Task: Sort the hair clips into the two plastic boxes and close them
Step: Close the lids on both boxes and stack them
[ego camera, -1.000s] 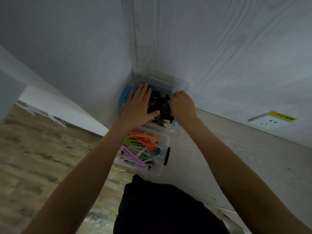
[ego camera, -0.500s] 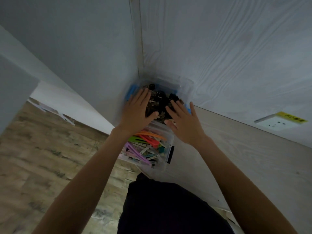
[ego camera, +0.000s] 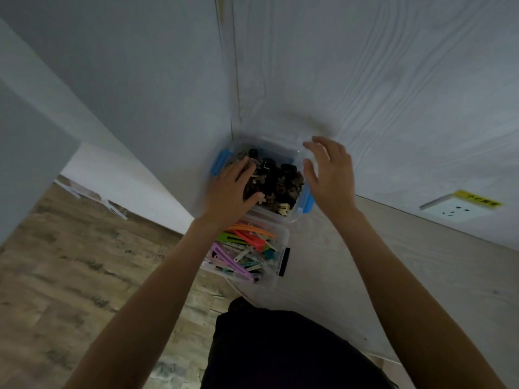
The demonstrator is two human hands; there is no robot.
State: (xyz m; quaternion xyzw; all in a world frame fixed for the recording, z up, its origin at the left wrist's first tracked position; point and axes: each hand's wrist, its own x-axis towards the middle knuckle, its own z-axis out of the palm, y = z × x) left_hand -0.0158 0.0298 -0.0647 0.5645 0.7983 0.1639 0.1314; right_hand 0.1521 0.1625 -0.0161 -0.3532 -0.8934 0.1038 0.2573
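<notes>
Clear plastic box [ego camera: 290, 217] with blue latches [ego camera: 307, 202] sits at centre frame, pushed into the corner where two pale walls meet, on a light wood-grain tabletop [ego camera: 407, 270]. It has no lid on and holds a heap of dark brown and black hair clips [ego camera: 280, 181]. Directly below it in the frame, touching or just beside it, stands a second clear box [ego camera: 280, 279] with a black latch [ego camera: 284, 261], also without a lid, filled with long flat clips [ego camera: 244, 248] in orange, red, green, purple and teal.

Left hand [ego camera: 229, 189] lies flat on the left part of the dark-clip box, fingers straight and spread, thumb reaching over the clips; its grip is apart and clamps nothing. Right hand [ego camera: 331, 172] hovers at the right edge of the same box, fingers spread and slightly bent, grip apart, holding nothing; whether it touches the box rim cannot be told.

White wall socket [ego camera: 455, 210] with a yellow label is mounted at right of frame. Wood-pattern floor [ego camera: 70, 270] fills the lower left, and dark clothing [ego camera: 280, 349] the bottom centre.
</notes>
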